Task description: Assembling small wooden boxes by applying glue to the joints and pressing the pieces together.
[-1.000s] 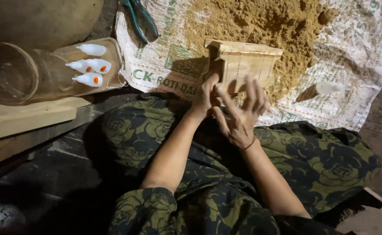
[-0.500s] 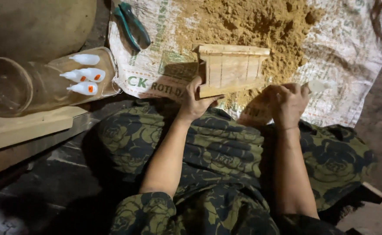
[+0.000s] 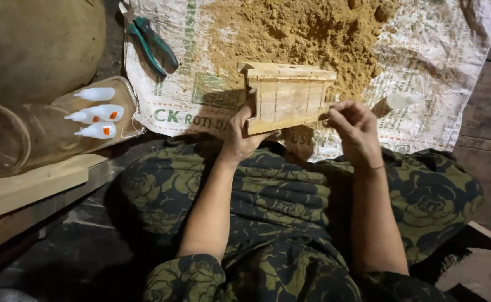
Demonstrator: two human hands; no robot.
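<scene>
My left hand (image 3: 244, 138) grips the lower left corner of a small wooden box frame (image 3: 287, 96), holding it tilted over my lap. My right hand (image 3: 356, 127) has its fingers pinched together at the frame's right edge, touching it; whether something small sits between the fingers is too small to tell. A white glue bottle (image 3: 397, 102) lies on the woven sack just right of that hand. Behind the frame a heap of sawdust (image 3: 301, 31) covers the white woven sack (image 3: 452, 67).
Green-handled pliers (image 3: 153, 45) lie on the sack's left edge. Three small white glue bottles (image 3: 95, 113) rest on a clear plastic jar (image 3: 27, 137) at the left, above a wooden plank (image 3: 30, 187). My legs in green patterned cloth fill the foreground.
My right hand moved from my left hand out to the right, then back up to the frame's right edge. The frame turned and now sits lower, held in my left hand.
</scene>
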